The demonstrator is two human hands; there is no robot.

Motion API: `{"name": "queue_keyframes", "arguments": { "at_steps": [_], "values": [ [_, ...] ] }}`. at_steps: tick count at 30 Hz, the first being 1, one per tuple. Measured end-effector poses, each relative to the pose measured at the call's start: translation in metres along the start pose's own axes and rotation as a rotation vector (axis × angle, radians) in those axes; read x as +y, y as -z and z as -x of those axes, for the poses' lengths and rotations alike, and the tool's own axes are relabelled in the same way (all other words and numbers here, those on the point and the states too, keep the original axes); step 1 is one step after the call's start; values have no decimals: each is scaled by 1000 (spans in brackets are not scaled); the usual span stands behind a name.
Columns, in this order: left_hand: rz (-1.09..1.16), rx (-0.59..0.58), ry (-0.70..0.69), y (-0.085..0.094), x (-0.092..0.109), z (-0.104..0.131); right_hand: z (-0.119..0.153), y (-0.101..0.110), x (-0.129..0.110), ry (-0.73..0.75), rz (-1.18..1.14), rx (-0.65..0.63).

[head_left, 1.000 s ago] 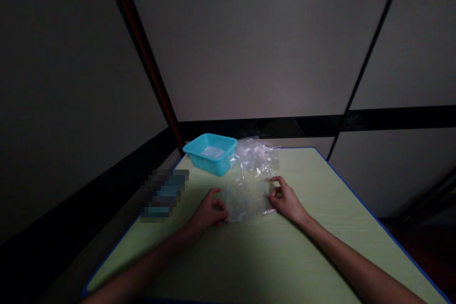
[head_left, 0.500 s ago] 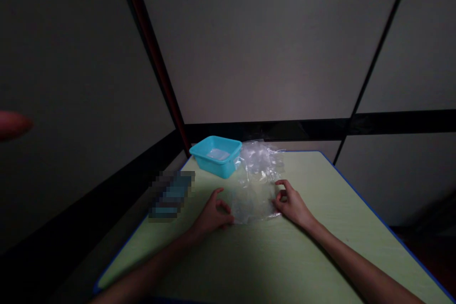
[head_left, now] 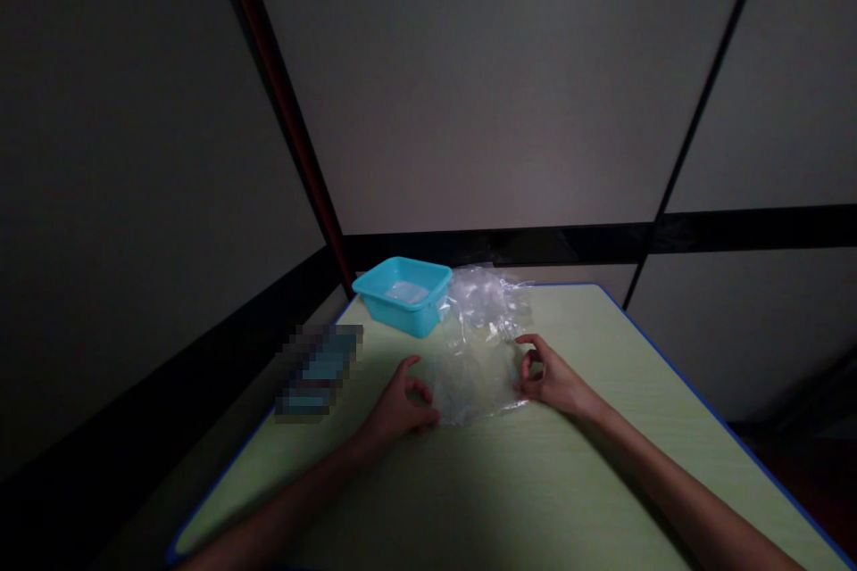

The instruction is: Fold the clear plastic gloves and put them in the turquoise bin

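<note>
A clear plastic bag (head_left: pixel 478 375) lies on the table, its near part spread flat and its far part crumpled and shiny. At its near left corner my left hand (head_left: pixel 402 401) is closed, thumb and fingers pinching the edge while the index finger curves away above. My right hand (head_left: pixel 549 379) pinches the bag's right edge near the other front corner, its index finger raised and bent. Between the two hands the film looks almost see-through against the tabletop.
A turquoise plastic basket (head_left: pixel 402 314) with something whitish inside stands at the back left, touching or very near the bag. A pixelated flat object (head_left: pixel 321 370) lies at the table's left edge. The pale green table (head_left: pixel 509 491) has a blue rim, with wall panels behind.
The blurred reddish shape at the left edge is gone. Both hands stay at the bag's corners, with the right wrist and fingers slightly shifted. The view has moved a little.
</note>
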State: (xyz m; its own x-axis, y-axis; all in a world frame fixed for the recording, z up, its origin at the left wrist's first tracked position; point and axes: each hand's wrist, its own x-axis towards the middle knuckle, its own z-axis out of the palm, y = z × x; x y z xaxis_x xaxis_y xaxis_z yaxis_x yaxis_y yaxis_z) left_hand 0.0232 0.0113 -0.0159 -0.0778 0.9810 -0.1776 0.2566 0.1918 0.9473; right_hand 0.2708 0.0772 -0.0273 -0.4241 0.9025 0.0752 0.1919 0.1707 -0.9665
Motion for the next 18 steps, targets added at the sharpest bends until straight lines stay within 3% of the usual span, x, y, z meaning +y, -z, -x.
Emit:
{"name": "queue_keyframes", "arguments": {
  "at_steps": [6, 18],
  "values": [
    [17, -19, 6, 1, -2, -2, 3, 5, -4, -26, -53, -141],
    [-11, -19, -29, 1, -5, -3, 4, 5, 0, -102, -93, -186]
  ]
}}
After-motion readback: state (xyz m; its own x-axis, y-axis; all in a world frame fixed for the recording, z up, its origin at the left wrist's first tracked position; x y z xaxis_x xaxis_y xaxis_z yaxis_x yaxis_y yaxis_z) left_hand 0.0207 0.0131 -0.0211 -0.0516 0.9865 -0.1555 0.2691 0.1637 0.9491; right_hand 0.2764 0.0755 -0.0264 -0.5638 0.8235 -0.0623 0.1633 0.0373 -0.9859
